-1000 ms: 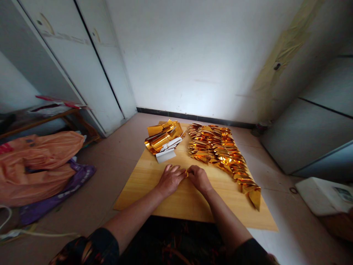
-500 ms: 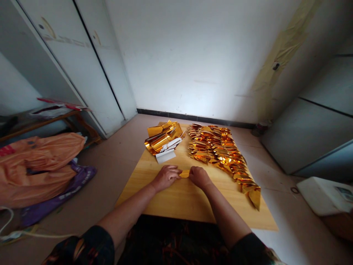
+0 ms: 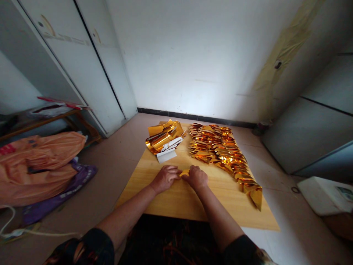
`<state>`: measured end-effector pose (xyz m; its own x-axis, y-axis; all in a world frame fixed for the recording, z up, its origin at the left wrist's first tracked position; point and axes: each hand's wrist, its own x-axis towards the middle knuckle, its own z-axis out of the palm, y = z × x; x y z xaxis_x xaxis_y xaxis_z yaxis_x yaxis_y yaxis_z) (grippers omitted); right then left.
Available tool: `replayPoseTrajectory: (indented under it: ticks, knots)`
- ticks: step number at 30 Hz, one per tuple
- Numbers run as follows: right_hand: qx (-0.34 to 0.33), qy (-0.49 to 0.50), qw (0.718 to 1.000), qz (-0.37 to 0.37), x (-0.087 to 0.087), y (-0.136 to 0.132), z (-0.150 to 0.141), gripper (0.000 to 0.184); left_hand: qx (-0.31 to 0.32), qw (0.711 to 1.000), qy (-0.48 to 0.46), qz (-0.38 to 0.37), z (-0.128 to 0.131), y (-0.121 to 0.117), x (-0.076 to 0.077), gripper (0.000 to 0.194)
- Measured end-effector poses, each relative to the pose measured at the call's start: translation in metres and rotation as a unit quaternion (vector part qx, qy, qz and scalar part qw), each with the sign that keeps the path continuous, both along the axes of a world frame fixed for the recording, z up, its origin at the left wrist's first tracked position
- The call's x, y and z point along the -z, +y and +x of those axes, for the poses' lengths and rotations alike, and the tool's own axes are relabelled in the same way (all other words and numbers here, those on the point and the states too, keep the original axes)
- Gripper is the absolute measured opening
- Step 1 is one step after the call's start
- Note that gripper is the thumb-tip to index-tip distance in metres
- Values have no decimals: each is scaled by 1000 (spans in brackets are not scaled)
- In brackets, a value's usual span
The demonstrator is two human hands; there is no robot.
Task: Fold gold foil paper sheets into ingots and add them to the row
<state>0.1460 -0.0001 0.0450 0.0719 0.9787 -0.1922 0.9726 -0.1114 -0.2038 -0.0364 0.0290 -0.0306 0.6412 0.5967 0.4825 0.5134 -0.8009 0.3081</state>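
Paper (image 3: 184, 173), small, gold and folded, sits between the two hands, at the surface of the wooden board (image 3: 176, 202) or just above it; I cannot tell which. The left hand (image 3: 167, 177) is half curled, thumb and fingertips on the paper's left end. The right hand (image 3: 197, 177) is nearly closed, gripping the other end. Just beyond the left hand lies a pale sheet (image 3: 167, 156), against a loose heap of gold sheets (image 3: 162, 138). Beyond the right hand and off to its right, rows of folded gold pieces (image 3: 212, 143) reach toward the board's right edge. Bare wood runs from both wrists to the near edge. Well left of the left hand, an orange bag (image 3: 57, 149) sprawls over a purple bag (image 3: 66, 189), their contents hidden. Well right of the right hand stands a white box (image 3: 317, 195), its inside out of sight.
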Motion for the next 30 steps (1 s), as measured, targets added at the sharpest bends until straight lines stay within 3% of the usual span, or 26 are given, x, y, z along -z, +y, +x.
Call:
replayPoseTrajectory:
  ticks: [4,13,21,30]
  knots:
    - [6,11,1000,-17,-1,2,3,42,-2,1000,0,-3,0,-1,-3,30]
    - [6,96,995,-15,7,10,23,10,7,1000,5,-5,0,-2,-9,27]
    - [8,127,992,5,18,15,37,18,3,1000,15,-4,2,-5,-14,29]
    - [-15,125,991,45,24,6,41,22,-28,999,-1,-24,16,-9,-26,12]
